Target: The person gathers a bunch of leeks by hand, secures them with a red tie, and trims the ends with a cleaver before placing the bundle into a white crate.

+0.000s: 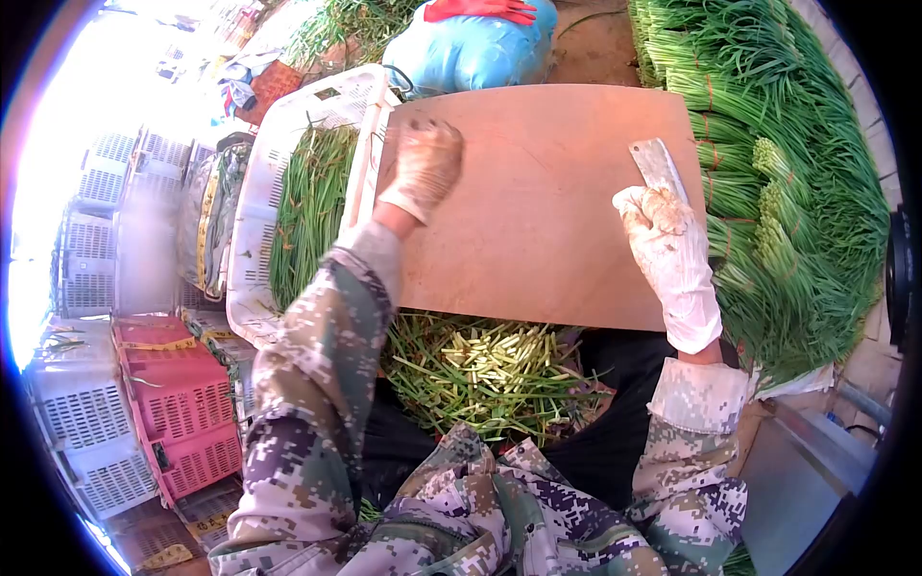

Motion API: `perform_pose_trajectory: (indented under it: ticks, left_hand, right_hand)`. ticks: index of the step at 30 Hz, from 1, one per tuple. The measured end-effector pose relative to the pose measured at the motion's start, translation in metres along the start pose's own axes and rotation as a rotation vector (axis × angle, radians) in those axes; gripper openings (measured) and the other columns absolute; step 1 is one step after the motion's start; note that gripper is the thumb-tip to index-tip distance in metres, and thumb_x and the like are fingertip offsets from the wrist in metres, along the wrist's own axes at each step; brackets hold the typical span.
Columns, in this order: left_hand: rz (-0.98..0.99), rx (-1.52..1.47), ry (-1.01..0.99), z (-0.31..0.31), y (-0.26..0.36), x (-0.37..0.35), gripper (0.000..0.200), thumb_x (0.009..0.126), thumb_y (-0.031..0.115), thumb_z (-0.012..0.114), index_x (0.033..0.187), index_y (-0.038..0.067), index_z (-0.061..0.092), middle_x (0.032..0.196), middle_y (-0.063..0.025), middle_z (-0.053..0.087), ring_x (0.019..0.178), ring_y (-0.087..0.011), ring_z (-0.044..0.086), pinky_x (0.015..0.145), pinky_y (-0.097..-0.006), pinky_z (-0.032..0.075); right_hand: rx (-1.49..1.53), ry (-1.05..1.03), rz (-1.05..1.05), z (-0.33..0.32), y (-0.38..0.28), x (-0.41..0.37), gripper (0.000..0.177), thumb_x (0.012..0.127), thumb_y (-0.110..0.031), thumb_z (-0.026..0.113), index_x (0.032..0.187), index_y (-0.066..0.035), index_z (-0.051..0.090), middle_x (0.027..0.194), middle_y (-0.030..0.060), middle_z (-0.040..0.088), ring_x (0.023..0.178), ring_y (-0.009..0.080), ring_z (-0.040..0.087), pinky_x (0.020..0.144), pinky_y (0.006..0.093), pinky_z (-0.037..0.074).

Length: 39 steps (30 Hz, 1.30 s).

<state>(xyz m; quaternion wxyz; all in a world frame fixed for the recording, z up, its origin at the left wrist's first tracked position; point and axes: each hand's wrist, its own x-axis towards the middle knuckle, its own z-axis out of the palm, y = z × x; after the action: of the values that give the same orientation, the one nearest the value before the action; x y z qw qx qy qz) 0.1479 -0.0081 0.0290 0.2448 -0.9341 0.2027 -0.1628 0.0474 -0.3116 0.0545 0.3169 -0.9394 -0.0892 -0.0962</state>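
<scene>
In a dirty white glove, my right hand (663,230) is closed around a knife (659,168), its worn, pale metal blade pointing away over the right side of a flat brown board (538,202). My left hand (424,168), also gloved, is over the board's left edge, beside a white plastic basket (250,230). Its fingers look curled in and are slightly blurred; anything inside them is hidden. Long green garlic chives (312,211) lie in that basket. Below the board, cut stem ends and green scraps (490,370) are heaped between my legs.
Bundled garlic chives (768,202) are stacked along the right. Beyond the board sits a blue sack (471,48) with a red glove (480,10) on top. Pink crates (182,403) and white crates (82,413) stand at the left. A grey metal box (797,480) is at the lower right.
</scene>
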Motion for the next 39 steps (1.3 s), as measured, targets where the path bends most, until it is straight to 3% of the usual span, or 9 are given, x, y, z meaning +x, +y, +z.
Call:
perform_pose_trajectory:
  ticks: [13,15,19,26,29,30,31,32,39]
  left_hand:
    - [-0.079,-0.388,-0.11,0.039,0.081,-0.035,0.036,0.08,0.014,0.058,0.113,-0.001,0.053,0.106,-0.0171,0.058,0.096,-0.0306,0.06,0.089,-0.0448,0.044]
    - [-0.107,-0.44,-0.546,0.02,0.083,-0.02,0.053,0.077,0.015,0.061,0.125,-0.002,0.047,0.116,-0.018,0.055,0.107,-0.0325,0.057,0.097,-0.0483,0.041]
    - [-0.077,-0.477,-0.245,-0.018,0.068,-0.025,0.079,0.072,0.021,0.067,0.138,-0.003,0.032,0.132,-0.0206,0.046,0.127,-0.0365,0.042,0.105,-0.0553,0.031]
    - [-0.305,-0.645,0.025,-0.091,-0.001,-0.096,0.062,0.074,0.023,0.066,0.127,-0.001,0.045,0.115,-0.0195,0.053,0.11,-0.0342,0.052,0.094,-0.045,0.042]
    - [-0.336,-0.729,-0.414,-0.085,-0.043,-0.163,0.026,0.075,0.022,0.064,0.091,0.004,0.055,0.089,-0.015,0.059,0.081,-0.0278,0.061,0.074,-0.0446,0.051]
    - [-0.065,0.117,-0.091,0.009,-0.029,-0.22,0.018,0.076,0.022,0.063,0.083,0.008,0.055,0.08,-0.0115,0.06,0.078,-0.026,0.062,0.068,-0.0447,0.052]
    - [-0.495,-0.417,-0.436,-0.014,-0.065,-0.227,0.019,0.077,0.025,0.063,0.081,0.007,0.059,0.072,-0.0117,0.06,0.072,-0.0285,0.062,0.069,-0.0429,0.052]
    - [-0.626,-0.74,-0.277,-0.066,-0.1,-0.244,0.025,0.076,0.027,0.064,0.081,0.003,0.061,0.07,-0.0152,0.06,0.067,-0.0322,0.062,0.064,-0.0422,0.051]
    - [-0.576,-0.956,-0.904,-0.063,-0.096,-0.35,0.061,0.075,0.057,0.067,0.089,-0.002,0.064,0.08,-0.0207,0.065,0.08,-0.0364,0.065,0.073,-0.0446,0.051]
  right_hand:
    - [-0.042,-0.142,-0.093,0.01,-0.016,0.003,0.005,0.084,-0.012,0.056,0.083,-0.008,0.058,0.077,0.0155,0.06,0.076,0.0336,0.059,0.067,0.042,0.047]
    - [0.033,-0.122,-0.14,0.011,-0.02,0.001,0.007,0.081,-0.008,0.057,0.087,-0.008,0.06,0.08,0.0138,0.061,0.078,0.0317,0.06,0.069,0.0402,0.047]
    - [0.038,-0.257,-0.096,0.021,-0.013,0.007,0.014,0.081,-0.004,0.06,0.094,-0.006,0.064,0.09,0.0102,0.067,0.083,0.023,0.065,0.075,0.0332,0.051]
    - [0.017,-0.316,-0.093,0.03,-0.051,0.014,0.015,0.082,-0.008,0.063,0.096,-0.005,0.064,0.09,0.0136,0.067,0.083,0.0276,0.066,0.074,0.0378,0.052]
    - [-0.019,-0.345,-0.083,0.046,-0.058,0.016,0.014,0.082,-0.009,0.063,0.096,-0.006,0.064,0.09,0.0134,0.067,0.084,0.0273,0.066,0.074,0.0367,0.052]
    - [-0.033,-0.354,-0.083,0.053,-0.059,0.017,0.014,0.082,-0.009,0.064,0.096,-0.006,0.064,0.089,0.0131,0.068,0.084,0.0272,0.066,0.074,0.0361,0.052]
    - [-0.033,-0.369,-0.095,0.057,-0.065,0.016,0.014,0.082,-0.009,0.064,0.096,-0.006,0.064,0.089,0.0131,0.068,0.084,0.0272,0.066,0.074,0.0361,0.052]
    - [-0.025,-0.376,-0.174,0.06,-0.075,0.014,0.015,0.082,-0.009,0.064,0.097,-0.006,0.065,0.089,0.0129,0.068,0.084,0.027,0.066,0.074,0.0358,0.052]
    - [0.056,-0.586,-0.223,0.094,-0.115,-0.003,0.017,0.082,-0.009,0.065,0.099,-0.006,0.066,0.089,0.0129,0.068,0.083,0.027,0.066,0.074,0.036,0.052]
